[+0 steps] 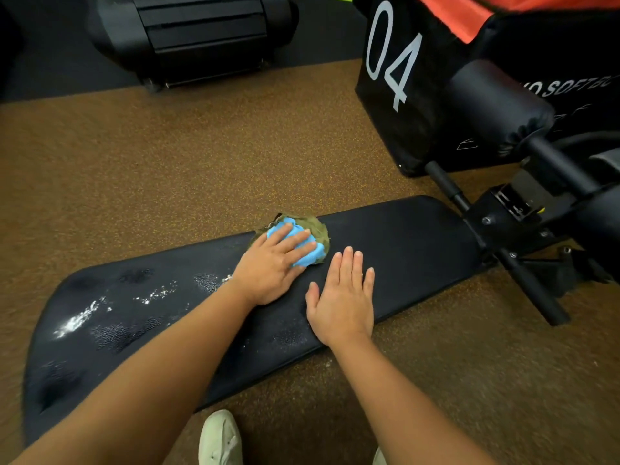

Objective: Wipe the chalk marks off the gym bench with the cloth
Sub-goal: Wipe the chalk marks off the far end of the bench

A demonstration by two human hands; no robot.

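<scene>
A long black padded gym bench (pixel 402 243) runs from lower left to upper right. White chalk marks (pixel 80 318) streak its left part, with fainter specks toward the middle. A bunched blue and olive-green cloth (pixel 310 241) lies on the far edge of the pad at its middle. My left hand (pixel 268 270) presses on the cloth with straight fingers. Just to its right, my right hand (pixel 342 297) rests flat on the bare pad, fingers straight, holding nothing.
A black soft box marked 04 (pixel 396 95) stands at the upper right beside a black roller pad (pixel 493 102) and the bench's metal frame (pixel 523 256). A dark machine (pixel 201 35) sits at the top. Brown speckled floor (pixel 167 162) surrounds the bench. A pale shoe (pixel 219 437) shows below.
</scene>
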